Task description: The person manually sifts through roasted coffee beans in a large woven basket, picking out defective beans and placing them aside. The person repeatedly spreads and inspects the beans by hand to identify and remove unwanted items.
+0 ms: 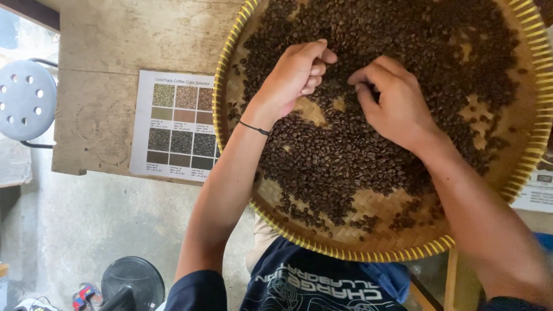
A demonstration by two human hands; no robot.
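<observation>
A wide round woven bamboo tray (pixel 368 253) with a yellow rim rests on a wooden table and holds a spread of dark roasted coffee beans (pixel 334 155). My left hand (pixel 294 78) hovers over the middle of the beans with its fingers curled in, a thin black band on the wrist. My right hand (pixel 391 101) is close beside it, fingertips pinched down into the beans. Whether either hand holds beans is hidden by the fingers.
A printed colour chart card (pixel 173 124) of bean samples lies on the wooden table (pixel 103 52) left of the tray. A grey perforated stool (pixel 26 98) stands at the far left. A black round object (pixel 132 282) sits on the concrete floor below.
</observation>
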